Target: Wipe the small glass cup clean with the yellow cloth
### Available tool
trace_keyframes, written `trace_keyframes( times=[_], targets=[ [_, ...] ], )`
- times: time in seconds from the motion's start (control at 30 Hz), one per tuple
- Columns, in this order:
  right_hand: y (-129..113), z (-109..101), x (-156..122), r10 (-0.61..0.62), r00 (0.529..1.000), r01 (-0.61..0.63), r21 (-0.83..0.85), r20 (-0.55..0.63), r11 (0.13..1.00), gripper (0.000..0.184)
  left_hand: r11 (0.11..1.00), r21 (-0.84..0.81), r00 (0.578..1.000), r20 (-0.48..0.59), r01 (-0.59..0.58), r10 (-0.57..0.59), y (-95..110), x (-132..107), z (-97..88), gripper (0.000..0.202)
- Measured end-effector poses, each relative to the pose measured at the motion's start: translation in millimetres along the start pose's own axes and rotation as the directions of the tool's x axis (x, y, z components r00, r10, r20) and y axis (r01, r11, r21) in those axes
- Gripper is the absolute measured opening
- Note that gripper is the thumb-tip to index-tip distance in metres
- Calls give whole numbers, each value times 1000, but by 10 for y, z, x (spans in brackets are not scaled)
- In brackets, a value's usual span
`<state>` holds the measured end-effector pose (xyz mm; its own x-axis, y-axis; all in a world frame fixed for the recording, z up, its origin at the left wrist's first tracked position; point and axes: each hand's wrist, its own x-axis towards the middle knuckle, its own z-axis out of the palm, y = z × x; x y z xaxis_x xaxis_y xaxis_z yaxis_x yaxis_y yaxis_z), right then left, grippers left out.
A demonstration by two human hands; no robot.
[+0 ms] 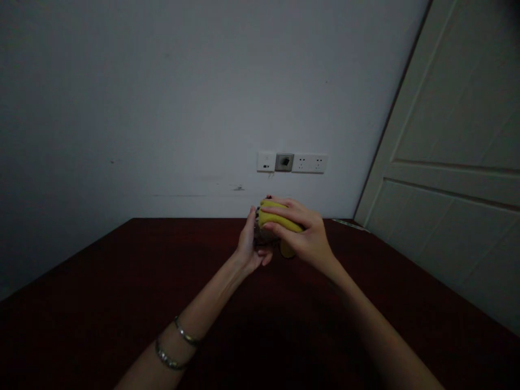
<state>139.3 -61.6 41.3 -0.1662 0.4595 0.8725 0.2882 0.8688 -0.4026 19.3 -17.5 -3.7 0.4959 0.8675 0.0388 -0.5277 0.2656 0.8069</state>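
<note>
My right hand is closed around a folded yellow cloth, thumb below and fingers over the top. It presses the cloth against a small greyish object with a dark patterned edge. My left hand grips that object from the left, thumb up along its side and fingers curled beneath. What the object is I cannot make out, since the cloth and both hands cover most of it. A rounded yellowish part with a dark rim shows under my right hand. Both hands are held above the tabletop.
A dark red table spreads beneath my arms and meets a white wall. Sockets and a grey wall plate sit behind my hands. A panelled door stands at the right, with a thin pale strip near it.
</note>
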Motion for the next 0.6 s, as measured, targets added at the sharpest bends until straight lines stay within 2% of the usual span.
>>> trace_keyframes(
  times=[0.1, 0.2, 0.27, 0.37, 0.47, 0.53, 0.6],
  targets=[
    [78, 18, 21, 181, 979, -176, 58, -94, 983, 18, 998, 42, 997, 54, 46, -48, -10, 17, -9, 64],
    [126, 18, 36, 325, 939, -313, 117, -110, 943, 21, 995, 47, 992, 93, 86, -91, -21, 32, -32, 66],
    [120, 14, 32, 302, 948, -291, 109, -102, 950, 20, 995, 33, 992, 81, 93, -95, -28, 43, -52, 66],
    [81, 9, 12, 140, 989, -139, 51, -35, 989, 20, 998, 8, 997, 34, 62, -63, -34, 55, -74, 63],
    [50, 1, -3, 35, 999, -35, 19, 28, 999, 25, 1000, 5, 1000, 14, 15, -16, -30, 57, -79, 62],
    [48, -12, -2, 68, 998, -68, 26, 4, 997, 23, 999, 47, 999, 37, 3, -4, -24, 54, -77, 63],
    [58, -34, 6, 153, 988, -152, 58, -26, 987, 20, 994, 107, 997, 73, 4, -12, -19, 53, -77, 64]
  ],
)
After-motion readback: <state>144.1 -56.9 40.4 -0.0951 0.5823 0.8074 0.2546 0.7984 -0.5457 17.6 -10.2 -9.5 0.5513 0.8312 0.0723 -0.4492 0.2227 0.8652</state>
